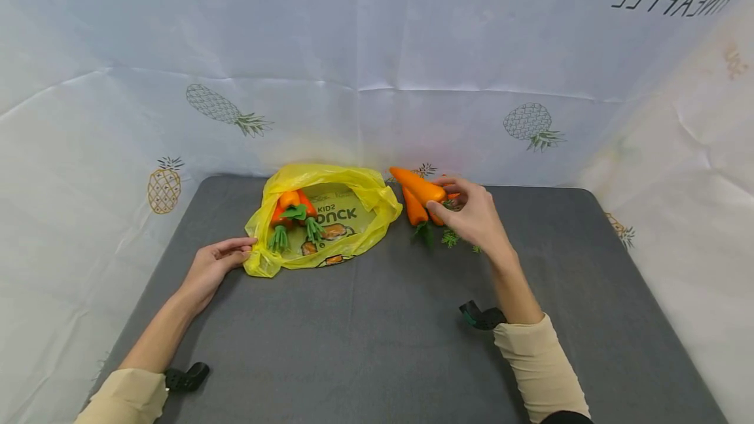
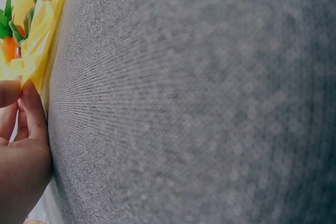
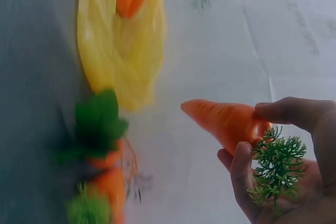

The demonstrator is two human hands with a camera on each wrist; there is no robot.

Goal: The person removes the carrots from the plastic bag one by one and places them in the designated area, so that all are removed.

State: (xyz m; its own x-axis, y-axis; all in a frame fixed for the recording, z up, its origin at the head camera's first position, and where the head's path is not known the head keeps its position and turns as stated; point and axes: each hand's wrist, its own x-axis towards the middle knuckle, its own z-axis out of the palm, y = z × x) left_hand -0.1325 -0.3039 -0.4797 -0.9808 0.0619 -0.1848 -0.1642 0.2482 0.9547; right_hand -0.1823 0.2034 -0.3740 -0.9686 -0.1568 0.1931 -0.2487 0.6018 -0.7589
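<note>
My left hand pinches the left edge of a yellow plastic bag, which lies with its mouth spread. Inside the bag are several orange vegetables with green stems. In the right wrist view, my right hand holds an orange carrot by its thick end, near its feathery green top. The carrot's tip points toward the bag, above more carrots beside the bag's right side. Some of those carrots are hidden behind my right hand.
A dark grey table spreads in front of a white cloth backdrop printed with pineapples. Green carrot leaves lie just right of the bag. Black devices are strapped at both wrists.
</note>
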